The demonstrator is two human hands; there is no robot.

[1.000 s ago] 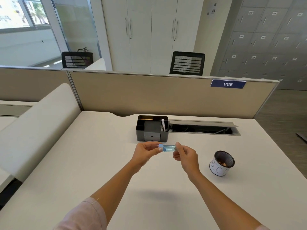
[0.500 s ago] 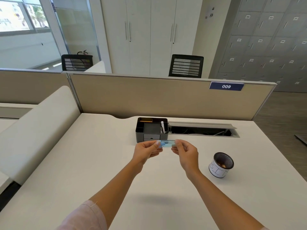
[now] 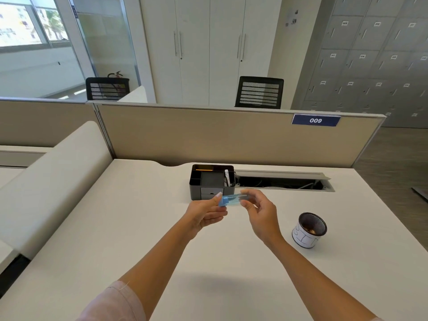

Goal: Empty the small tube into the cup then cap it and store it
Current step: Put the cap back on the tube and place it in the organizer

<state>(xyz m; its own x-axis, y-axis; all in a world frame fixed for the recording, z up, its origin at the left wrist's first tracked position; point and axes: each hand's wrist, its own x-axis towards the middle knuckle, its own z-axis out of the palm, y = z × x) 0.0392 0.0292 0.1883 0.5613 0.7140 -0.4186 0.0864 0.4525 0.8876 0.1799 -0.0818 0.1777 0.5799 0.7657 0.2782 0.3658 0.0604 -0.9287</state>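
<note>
A small clear tube [image 3: 235, 199] with a blue cap [image 3: 223, 201] lies level in the air above the white desk [image 3: 139, 228], held between both hands. My left hand [image 3: 203, 213] pinches the blue cap end. My right hand [image 3: 260, 210] pinches the clear end with thumb and forefinger, its other fingers spread. The cup [image 3: 309, 229], a dark mesh cylinder with a white paper label, stands on the desk to the right of my right hand. A black desk organiser [image 3: 212, 181] with compartments and small drawers stands just behind the tube.
An open cable slot [image 3: 282, 181] runs along the back of the desk, right of the organiser. A beige partition [image 3: 231, 137] closes off the far edge, and a padded divider [image 3: 53, 177] borders the left side. The desk's right edge drops to the floor.
Both hands with the tube have risen slightly toward the organiser. The blue cap now shows clearly at my left fingertips. The cup has not moved.
</note>
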